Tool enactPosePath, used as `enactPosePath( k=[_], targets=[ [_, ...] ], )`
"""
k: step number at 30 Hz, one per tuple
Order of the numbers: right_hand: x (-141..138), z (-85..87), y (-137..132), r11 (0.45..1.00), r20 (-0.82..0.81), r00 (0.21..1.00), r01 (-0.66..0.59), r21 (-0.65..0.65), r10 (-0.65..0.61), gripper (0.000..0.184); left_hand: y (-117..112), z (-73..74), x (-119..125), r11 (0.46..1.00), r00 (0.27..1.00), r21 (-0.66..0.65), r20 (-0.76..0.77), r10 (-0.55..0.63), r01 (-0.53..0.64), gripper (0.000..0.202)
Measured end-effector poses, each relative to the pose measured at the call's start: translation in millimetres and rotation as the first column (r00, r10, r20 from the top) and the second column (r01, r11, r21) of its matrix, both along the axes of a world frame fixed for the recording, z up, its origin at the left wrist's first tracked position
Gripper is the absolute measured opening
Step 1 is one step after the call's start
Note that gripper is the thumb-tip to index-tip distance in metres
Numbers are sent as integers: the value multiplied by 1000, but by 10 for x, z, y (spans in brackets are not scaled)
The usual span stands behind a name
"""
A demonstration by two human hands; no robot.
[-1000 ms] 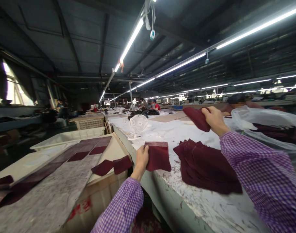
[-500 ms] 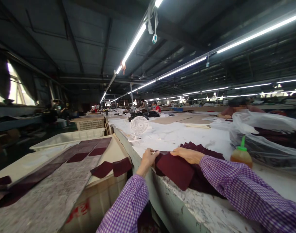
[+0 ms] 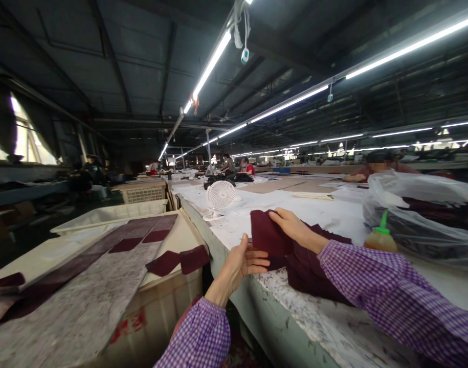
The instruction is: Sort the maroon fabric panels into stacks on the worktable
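A pile of dark red fabric pieces (image 3: pixel 314 271) lies near the front edge of the long white worktable (image 3: pixel 287 317). My right hand (image 3: pixel 291 227) is closed on one dark red fabric piece (image 3: pixel 266 234) and holds it up above the pile. My left hand (image 3: pixel 241 263) is just left of the pile at the table edge, fingers stretched out and touching the underside of the lifted piece. Both sleeves are purple check.
A small white fan (image 3: pixel 220 195) stands further back on the table. A brown squeeze bottle with a green cap (image 3: pixel 379 236) and a clear plastic bag of dark fabric (image 3: pixel 421 220) sit at right. A board with dark red pieces (image 3: pixel 114 255) lies left. Other people work far back.
My right hand has lifted one fabric piece off the pile. My left hand has let go of the stack edge and opened under that piece.
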State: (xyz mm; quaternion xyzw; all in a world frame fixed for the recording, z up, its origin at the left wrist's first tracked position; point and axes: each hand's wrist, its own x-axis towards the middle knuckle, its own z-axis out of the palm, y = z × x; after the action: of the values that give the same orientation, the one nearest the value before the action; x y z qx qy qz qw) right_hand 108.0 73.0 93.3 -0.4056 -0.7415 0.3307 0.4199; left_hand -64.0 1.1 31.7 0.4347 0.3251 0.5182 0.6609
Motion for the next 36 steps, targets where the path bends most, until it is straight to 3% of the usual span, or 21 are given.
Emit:
enactPosePath(
  k=[2, 3, 6, 8, 10, 14, 16, 18, 20, 22, 24, 26, 28, 30, 32, 33, 34, 36],
  targets=[
    [-44, 0, -248, 982, 131, 991, -52, 184, 28, 16, -70, 37, -20, 990, 968, 13, 211, -138, 139, 64],
    [-62, -14, -393, 936, 277, 960, -140, 322, 48, 14, -111, 54, -30, 980, 937, 38, 288, -199, 196, 67],
    [-90, -57, -790, 676, 655, 748, -431, 598, -104, 20, -251, 84, -34, 968, 886, 73, 390, -251, 242, 68],
    [-84, -46, -924, 575, 700, 664, -474, 667, -265, 23, -345, 69, -20, 968, 882, 54, 402, -244, 243, 62],
    [-62, 2, -916, 531, 668, 630, -436, 727, -397, 24, -428, 5, -18, 962, 882, 28, 393, -260, 271, 57],
    [-8, 110, -680, 411, 545, 607, -361, 837, -578, 27, -547, -258, -70, 884, 835, -35, 349, -426, 466, 73],
    [4, 123, -617, 313, 484, 636, -370, 875, -600, 30, -581, -385, -101, 814, 764, -43, 376, -524, 580, 85],
    [-2, 101, -663, 204, 452, 699, -413, 888, -554, 29, -604, -445, -110, 776, 713, -36, 424, -559, 630, 90],
    [-16, 54, -810, 95, 472, 755, -486, 869, -456, 26, -622, -430, -91, 808, 733, -43, 451, -509, 588, 87],
    [-23, 1, -1013, 36, 547, 755, -575, 817, -361, 25, -639, -373, -46, 867, 804, -87, 428, -412, 491, 75],
    [-4, -41, -1206, 59, 648, 704, -663, 747, -290, 26, -656, -320, 14, 927, 894, -140, 348, -283, 348, 50],
    [54, -56, -1336, 147, 735, 656, -721, 677, -172, 27, -670, -291, 76, 969, 961, -156, 231, -152, 191, 38],
    [158, -36, -1378, 306, 743, 669, -709, 636, 4, 27, -683, -278, 125, 991, 989, -114, 136, -50, 66, 43],
    [295, 7, -1345, 551, 626, 772, -571, 609, 109, 27, -696, -263, 159, 998, 996, -59, 86, 10, -5, 42],
    [438, 36, -1270, 803, 494, 866, -347, 485, 76, 26, -712, -248, 189, 999, 998, -34, 47, 43, -42, 40],
    [503, 34, -1229, 891, 469, 882, -253, 377, 52, 27, -720, -243, 208, 998, 998, -24, 25, 58, -58, 40],
    [561, 17, -1191, 948, 475, 878, -196, 253, 55, 29, -729, -242, 231, 998, 998, -10, -3, 69, -69, 39],
    [651, -54, -1129, 983, 494, 858, -182, 29, 144, 32, -740, -253, 282, 996, 994, 23, -70, 83, -81, 37]
  ],
)
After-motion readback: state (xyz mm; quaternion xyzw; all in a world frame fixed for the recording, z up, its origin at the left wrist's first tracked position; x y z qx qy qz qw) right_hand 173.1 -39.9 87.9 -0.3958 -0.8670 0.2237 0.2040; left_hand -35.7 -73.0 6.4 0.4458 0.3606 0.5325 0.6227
